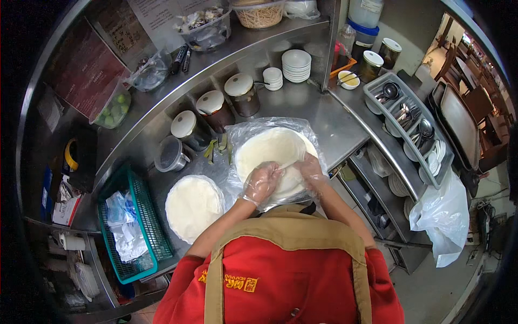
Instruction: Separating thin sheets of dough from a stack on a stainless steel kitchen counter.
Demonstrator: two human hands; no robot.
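Both hands wear thin clear plastic gloves. My left hand (263,182) pinches the near edge of a thin round white wrapper sheet (279,152), which lies on a stack of similar sheets. My right hand (311,169) grips the right part of that edge, where it lifts in a fold. Under the stack spreads a clear plastic bag (236,141). A second pile of round white sheets (194,208) rests on the steel counter to the left, near my left forearm. The fingertips are partly hidden by the gloves and the sheet.
Lidded containers (240,87) line the back of the counter (303,109), with small white dishes (296,65) beside them. Strips of green leaf (210,150) lie nearby. A green plastic basket (151,227) stands at the left. On the right is a grey cutlery tray (404,133) with spoons.
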